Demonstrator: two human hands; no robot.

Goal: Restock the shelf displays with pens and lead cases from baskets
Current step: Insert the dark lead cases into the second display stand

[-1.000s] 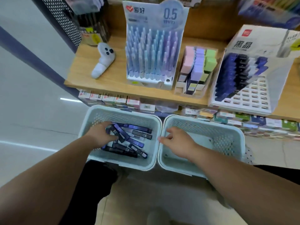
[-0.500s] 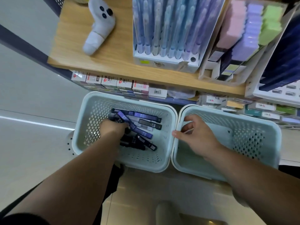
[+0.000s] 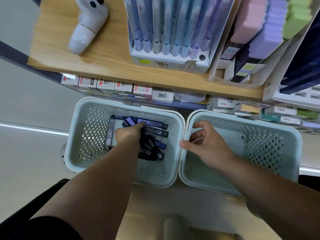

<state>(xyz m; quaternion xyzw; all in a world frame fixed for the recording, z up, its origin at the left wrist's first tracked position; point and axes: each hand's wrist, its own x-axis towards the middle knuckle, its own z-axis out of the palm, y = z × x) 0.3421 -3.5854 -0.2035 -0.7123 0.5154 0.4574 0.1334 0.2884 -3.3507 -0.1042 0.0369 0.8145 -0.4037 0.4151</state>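
Note:
Two pale blue perforated baskets stand side by side below the wooden shelf. The left basket (image 3: pixel 83 135) holds several dark and purple lead cases (image 3: pixel 155 129). My left hand (image 3: pixel 128 134) is down in that pile, one digit lying on a purple case, the other fingers hidden under the hand. My right hand (image 3: pixel 207 144) is at the left rim of the right basket (image 3: pixel 270 141), thumb on the rim and fingers curled inside it. On the shelf stands a pen display (image 3: pixel 171 32) filled with pastel pens.
A white game-controller-shaped object (image 3: pixel 88 23) lies on the wooden shelf (image 3: pixel 103 54) at the left. Pastel eraser blocks (image 3: pixel 259 25) and a dark pen display (image 3: pixel 304 70) stand at the right. Small boxed goods (image 3: pixel 121 87) line the lower shelf behind the baskets.
My view has dropped and moved closer to the baskets. My left hand has pushed deeper into the lead cases. My right hand has stayed at the right basket's rim.

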